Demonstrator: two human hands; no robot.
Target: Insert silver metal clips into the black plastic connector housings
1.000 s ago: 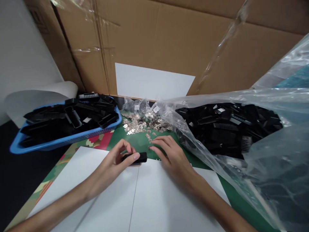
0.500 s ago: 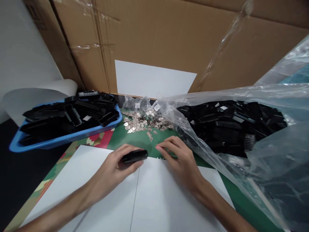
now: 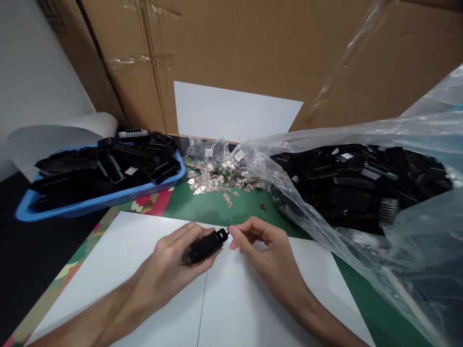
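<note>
Wrapping fingers of left hand (image 3: 171,253) around black casing (image 3: 205,248), holding it above white sheet (image 3: 231,303) with slotted end toward right hand (image 3: 267,246). Pinching fingers of right hand narrowly on tiny piece (image 3: 228,230), too small to identify. Looking light, stiff, fairly smooth; probably gripping best along casing's long sides, leaving end bare. Spreading beyond, over green worktop (image 3: 191,207), in loose heap of thin, shiny metal pieces (image 3: 204,180). Bulging with hard-edged black parts (image 3: 83,173) in blue plastic basket (image 3: 90,207) at left, crinkly translucent bag (image 3: 427,250) at right.
</note>
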